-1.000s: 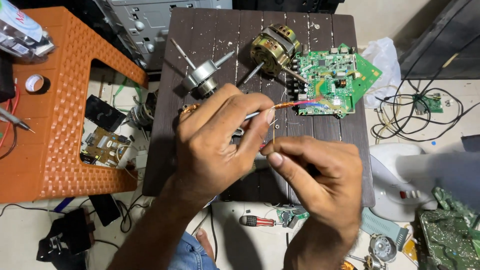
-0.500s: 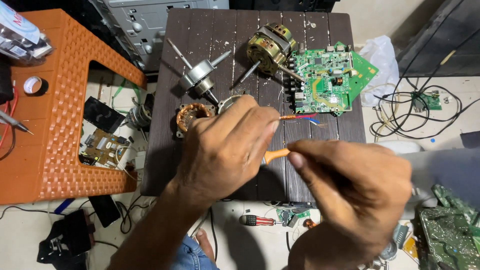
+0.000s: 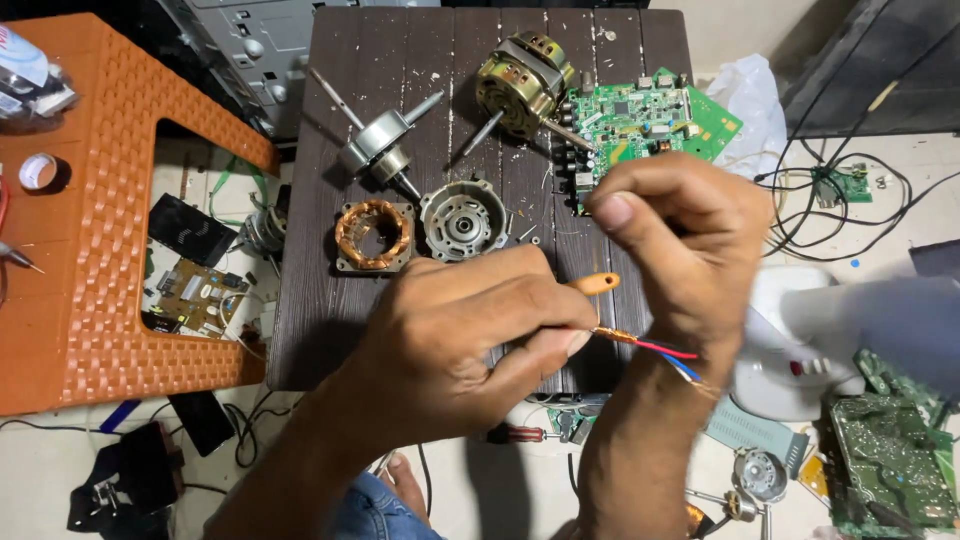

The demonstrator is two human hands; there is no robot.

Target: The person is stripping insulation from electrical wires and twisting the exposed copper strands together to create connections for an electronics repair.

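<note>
The left hand (image 3: 470, 340) is pinching bared copper wires (image 3: 640, 343) at three o'clock; the right hand (image 3: 690, 240) is hovering above.

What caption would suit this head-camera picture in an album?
Two hands, left and right, pinch thin coloured wires above a dark table strewn with motor parts.

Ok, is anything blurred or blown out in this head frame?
Head view: the right hand is softly motion-blurred, and the white and grey shape beside it smears; the left hand, the green circuit board and the dark table stay sharp; lighting is even, with no strong glare.
</note>
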